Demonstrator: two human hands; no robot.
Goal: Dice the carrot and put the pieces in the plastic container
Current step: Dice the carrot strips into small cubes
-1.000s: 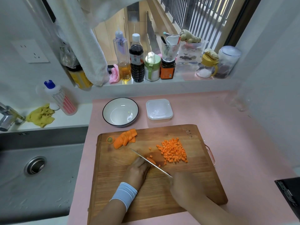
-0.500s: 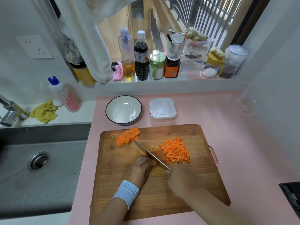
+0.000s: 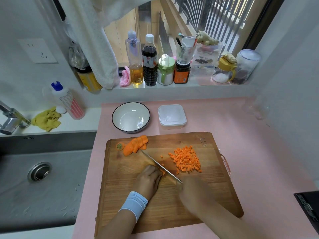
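Head view: dicing is under way and transfer has not begun. On the cutting board (image 3: 215,195), a fanned stack of carrot slices (image 3: 135,146) lies at the far-left corner, its long axis diagonal from near-left to far-right, beside the cut stem end (image 3: 119,146). Toward the board's middle, the left hand (image 3: 148,180) clamps curled fingers on a small carrot strip (image 3: 162,172); the strip is mostly hidden, so its axis cannot be told. The knife (image 3: 160,167) lies against those knuckles, tip pointing far-left toward the stack, handle inside the right hand (image 3: 193,192), which is blurred but appears closed round it. Diced pieces (image 3: 187,160) lie heaped toward the right edge. The plastic container (image 3: 172,116) sits beyond the far edge, with no carrot visible in it. Judgement: the next move calls for short, even cuts with fingertips tucked back.
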